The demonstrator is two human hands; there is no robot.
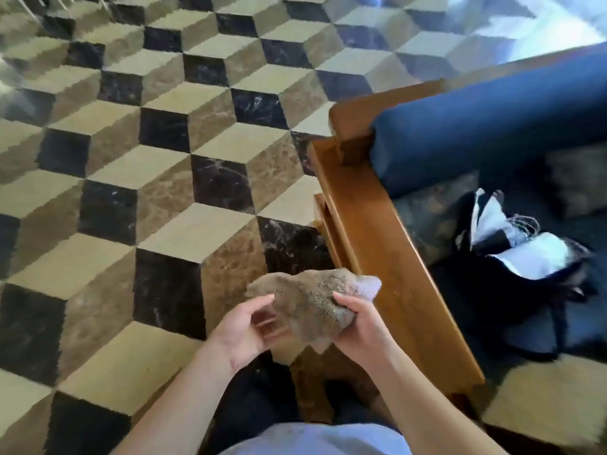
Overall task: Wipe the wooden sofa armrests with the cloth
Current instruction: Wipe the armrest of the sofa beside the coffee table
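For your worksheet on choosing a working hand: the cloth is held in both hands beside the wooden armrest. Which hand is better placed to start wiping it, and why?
Right. The right hand grips the cloth and sits next to the armrest; the left hand is farther away.

Probably home: sofa [486, 133], patterned floor [164, 159]

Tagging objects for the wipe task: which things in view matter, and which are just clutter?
Task things:
- cloth, held by left hand and right hand
- wooden armrest, not yet touched by the cloth

Just lying about:
- blue back cushion
- dark bag with white contents on the seat
- patterned floor
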